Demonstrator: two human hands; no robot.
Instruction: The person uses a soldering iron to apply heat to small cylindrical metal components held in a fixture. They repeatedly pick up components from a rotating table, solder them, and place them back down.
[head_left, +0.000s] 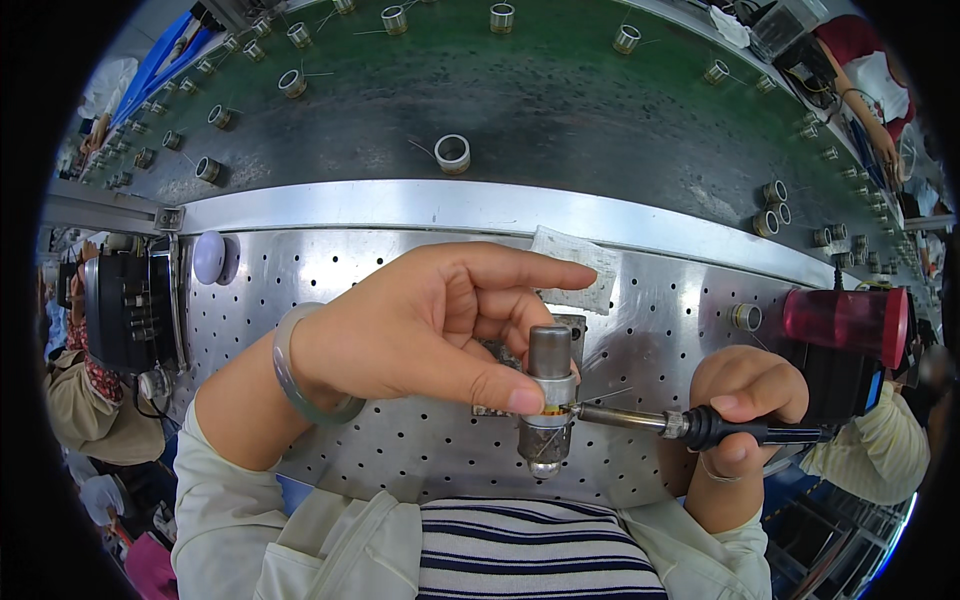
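The soldering iron (pixel 622 416) is clamped in the right hand (pixel 762 388), likely light, hot-tipped, best held by its black handle (pixel 708 427); its tip is aimed at the silver ring (pixel 561 389) around the metal cylinder (pixel 549 351), touched by the left hand's (pixel 420 330) thumb, finger closure hidden

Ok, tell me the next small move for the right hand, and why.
Probably hold the soldering iron steady in the right hand: its tip appears to meet the ring on the metal cylinder, close to the thumb of the left hand.
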